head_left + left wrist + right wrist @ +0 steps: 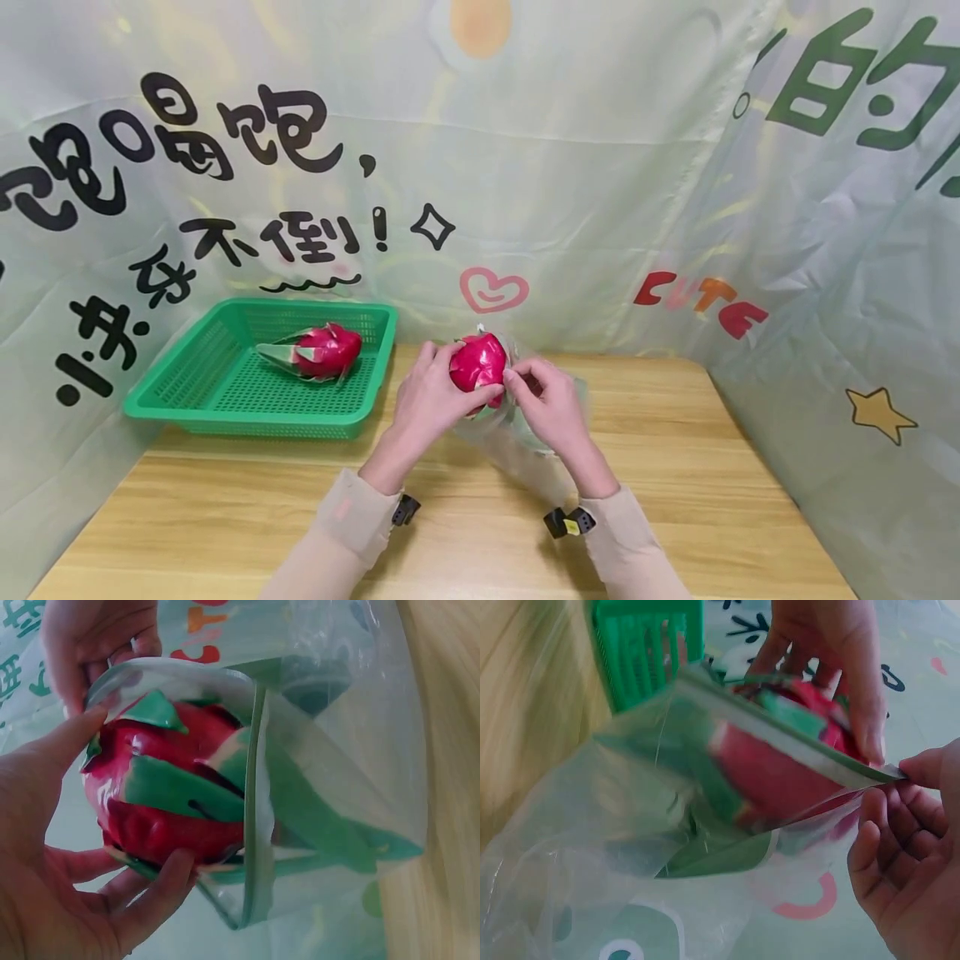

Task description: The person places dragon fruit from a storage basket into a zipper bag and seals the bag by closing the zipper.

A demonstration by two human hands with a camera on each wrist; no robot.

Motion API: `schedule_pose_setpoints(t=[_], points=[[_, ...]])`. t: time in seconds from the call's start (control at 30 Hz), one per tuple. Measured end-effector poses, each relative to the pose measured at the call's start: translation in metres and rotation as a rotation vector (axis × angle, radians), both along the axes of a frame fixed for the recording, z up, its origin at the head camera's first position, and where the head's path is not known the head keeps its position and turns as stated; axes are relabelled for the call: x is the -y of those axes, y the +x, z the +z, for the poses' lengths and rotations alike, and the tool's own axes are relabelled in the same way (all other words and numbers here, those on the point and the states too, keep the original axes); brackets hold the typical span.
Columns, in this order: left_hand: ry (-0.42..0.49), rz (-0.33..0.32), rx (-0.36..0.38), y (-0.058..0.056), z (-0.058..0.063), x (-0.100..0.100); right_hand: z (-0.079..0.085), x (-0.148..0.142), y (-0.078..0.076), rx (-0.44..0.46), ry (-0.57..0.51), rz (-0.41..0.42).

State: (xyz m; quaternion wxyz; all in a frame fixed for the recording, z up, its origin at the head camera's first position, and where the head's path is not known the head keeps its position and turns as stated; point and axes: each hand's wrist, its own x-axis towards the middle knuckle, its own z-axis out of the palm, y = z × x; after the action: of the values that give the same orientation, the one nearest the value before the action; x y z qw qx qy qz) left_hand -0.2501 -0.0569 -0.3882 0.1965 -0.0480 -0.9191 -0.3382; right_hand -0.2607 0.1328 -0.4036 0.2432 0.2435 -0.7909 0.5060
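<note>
A pink-red dragon fruit (477,363) with green scales is held up over the table, partly inside a clear zip-top bag (341,761). My left hand (429,393) grips the fruit from the left, thumb on one side and fingers round the other. In the right wrist view, my right hand (919,847) pinches a corner of the bag's mouth between thumb and forefinger, its other fingers curled. The green-edged opening (257,802) crosses the fruit, whose leafy end lies within the bag. A second dragon fruit (327,351) lies in the green basket.
The green plastic basket (251,422) stands at the left rear of the wooden table (675,500). A printed cloth (585,208) hangs behind the table and along its sides. Small black wrist cameras sit at both sleeves (622,521).
</note>
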Motion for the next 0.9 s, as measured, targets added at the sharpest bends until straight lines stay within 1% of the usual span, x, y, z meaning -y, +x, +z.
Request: schedule_pose_setpoints(t=[0.1, 0.17, 0.23, 0.27, 0.33, 0.4, 0.5, 0.53, 0.57, 0.63, 0.73, 0.83, 0.9], points=[[-0.013, 0.017, -0.050, -0.001, -0.002, -0.003, 0.000, 0.002, 0.000, 0.101, -0.087, 0.068], [0.013, 0.012, -0.065, -0.001, -0.003, -0.005, 0.000, 0.003, -0.001, 0.172, -0.187, 0.107], [0.058, -0.011, -0.059, -0.002, -0.005, -0.006, 0.000, 0.003, -0.002, 0.234, -0.293, 0.140], [0.081, -0.031, -0.049, -0.003, -0.006, -0.006, 0.001, 0.003, -0.003, 0.254, -0.336, 0.149], [0.135, -0.103, -0.020, -0.004, -0.009, -0.004, 0.001, 0.002, -0.004, 0.281, -0.403, 0.143], [0.197, -0.203, 0.024, -0.007, -0.011, 0.001, 0.000, 0.000, -0.005, 0.288, -0.455, 0.130], [0.322, -0.365, 0.079, -0.011, -0.015, 0.013, 0.002, -0.003, -0.006, 0.298, -0.523, 0.109], [0.359, -0.404, 0.092, -0.013, -0.016, 0.017, 0.002, -0.004, -0.006, 0.304, -0.541, 0.107], [0.396, -0.430, 0.108, -0.015, -0.018, 0.020, 0.003, -0.004, -0.006, 0.308, -0.556, 0.109], [0.460, -0.462, 0.122, -0.018, -0.021, 0.026, 0.004, -0.005, -0.006, 0.320, -0.575, 0.123], [0.524, -0.481, 0.159, -0.021, -0.027, 0.032, 0.004, -0.004, -0.004, 0.320, -0.579, 0.148], [0.556, -0.495, 0.191, -0.022, -0.031, 0.035, 0.002, -0.005, -0.004, 0.308, -0.587, 0.181], [0.574, -0.514, 0.197, -0.023, -0.031, 0.036, 0.001, -0.005, -0.004, 0.299, -0.601, 0.202]])
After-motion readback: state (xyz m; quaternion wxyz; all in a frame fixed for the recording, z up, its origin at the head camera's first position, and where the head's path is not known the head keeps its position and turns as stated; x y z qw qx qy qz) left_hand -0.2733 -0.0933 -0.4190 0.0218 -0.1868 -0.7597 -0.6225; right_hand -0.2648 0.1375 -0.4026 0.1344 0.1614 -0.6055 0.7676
